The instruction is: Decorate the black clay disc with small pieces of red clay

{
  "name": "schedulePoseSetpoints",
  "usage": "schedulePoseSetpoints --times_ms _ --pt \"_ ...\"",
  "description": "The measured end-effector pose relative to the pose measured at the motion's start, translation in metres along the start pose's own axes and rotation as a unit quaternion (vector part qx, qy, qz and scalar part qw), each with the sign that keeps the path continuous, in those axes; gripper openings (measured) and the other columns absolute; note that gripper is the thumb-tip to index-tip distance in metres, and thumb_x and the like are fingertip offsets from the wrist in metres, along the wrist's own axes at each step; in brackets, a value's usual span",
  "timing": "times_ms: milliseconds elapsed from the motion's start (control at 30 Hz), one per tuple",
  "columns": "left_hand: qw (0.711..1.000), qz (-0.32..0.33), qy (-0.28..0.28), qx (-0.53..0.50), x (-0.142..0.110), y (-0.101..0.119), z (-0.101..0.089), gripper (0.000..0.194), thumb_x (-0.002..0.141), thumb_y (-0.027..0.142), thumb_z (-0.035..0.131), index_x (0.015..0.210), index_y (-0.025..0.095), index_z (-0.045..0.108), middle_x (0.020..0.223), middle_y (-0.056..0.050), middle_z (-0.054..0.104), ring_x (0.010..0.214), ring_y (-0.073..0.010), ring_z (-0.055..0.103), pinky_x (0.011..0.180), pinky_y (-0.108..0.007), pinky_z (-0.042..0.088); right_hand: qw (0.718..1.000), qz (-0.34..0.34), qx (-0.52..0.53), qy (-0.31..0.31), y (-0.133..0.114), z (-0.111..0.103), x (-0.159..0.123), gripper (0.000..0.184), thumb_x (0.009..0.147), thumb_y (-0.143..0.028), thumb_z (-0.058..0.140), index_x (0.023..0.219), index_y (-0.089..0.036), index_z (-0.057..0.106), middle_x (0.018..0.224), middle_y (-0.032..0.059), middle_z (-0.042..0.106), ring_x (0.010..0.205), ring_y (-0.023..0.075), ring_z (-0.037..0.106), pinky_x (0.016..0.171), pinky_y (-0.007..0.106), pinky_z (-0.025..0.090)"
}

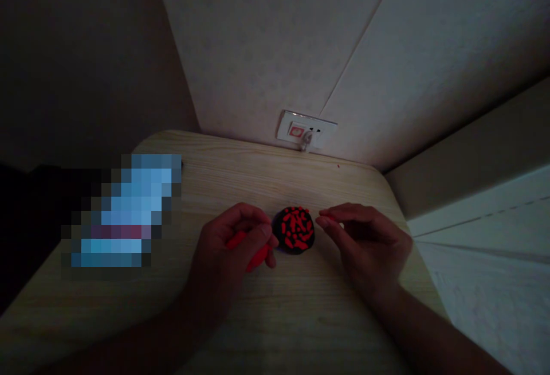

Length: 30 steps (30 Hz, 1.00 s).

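Note:
On the wooden table sits a round black piece (281,244) that looks like modelling clay, its top dotted with many small red bits (303,245). My left hand (234,243) curls around a lump of red modelling clay (259,258), fingertips close to the black piece's left side. To the right of it, my right hand (365,237) pinches a small bit of red clay (330,218) between thumb and forefinger. Its lower fingers are partly hidden. The light is dim, so fine detail is hard to make out.
A pixelated bright screen-like object (129,209) lies at the left of the wooden table (292,317). A wall socket (307,128) with a plug in it is just beyond the back edge. A tiny reddish speck (338,166) lies near that edge.

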<state>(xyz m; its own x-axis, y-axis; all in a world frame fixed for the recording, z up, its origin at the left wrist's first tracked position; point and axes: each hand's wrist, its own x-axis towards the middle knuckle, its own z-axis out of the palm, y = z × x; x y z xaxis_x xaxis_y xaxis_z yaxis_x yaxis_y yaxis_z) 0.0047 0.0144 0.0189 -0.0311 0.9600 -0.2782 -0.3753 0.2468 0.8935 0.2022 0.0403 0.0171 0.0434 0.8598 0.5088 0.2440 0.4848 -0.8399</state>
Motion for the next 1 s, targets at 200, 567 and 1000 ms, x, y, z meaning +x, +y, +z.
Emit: schedulePoseSetpoints --times_ms 200,567,1000 --pt "1.000 0.001 0.006 -0.004 0.0003 0.0014 0.0011 0.008 0.077 0.020 0.073 0.077 0.018 0.066 0.059 0.003 0.069 0.047 -0.0108 0.062 0.047 -0.018 0.046 1.000 0.012 0.007 -0.008 -0.0002 -0.0008 -0.0007 0.017 0.075 -0.012 0.088 0.083 -0.025 0.080 0.077 -0.0005 0.080 0.070 0.0160 0.075 0.064 0.026 0.064" --pt "1.000 -0.002 -0.005 -0.008 -0.0005 0.0009 0.0000 0.008 0.078 0.021 0.073 0.078 0.018 0.066 0.061 0.003 0.070 0.048 -0.0106 0.063 0.048 -0.018 0.047 0.999 0.031 -0.024 -0.036 0.0041 -0.0034 -0.0020 0.017 0.097 -0.025 0.066 0.086 -0.023 0.079 0.075 0.0015 0.078 0.067 0.0145 0.072 0.063 0.026 0.060" --pt "1.000 -0.006 -0.006 -0.005 -0.0013 0.0018 0.0016 0.010 0.077 0.022 0.074 0.077 0.018 0.065 0.060 0.003 0.070 0.048 -0.0106 0.063 0.047 -0.018 0.047 0.998 0.040 0.024 -0.047 0.0024 0.0032 -0.0043 0.023 0.091 -0.013 0.072 0.110 -0.026 0.077 0.100 0.0043 0.083 0.089 0.0190 0.080 0.083 0.033 0.067"
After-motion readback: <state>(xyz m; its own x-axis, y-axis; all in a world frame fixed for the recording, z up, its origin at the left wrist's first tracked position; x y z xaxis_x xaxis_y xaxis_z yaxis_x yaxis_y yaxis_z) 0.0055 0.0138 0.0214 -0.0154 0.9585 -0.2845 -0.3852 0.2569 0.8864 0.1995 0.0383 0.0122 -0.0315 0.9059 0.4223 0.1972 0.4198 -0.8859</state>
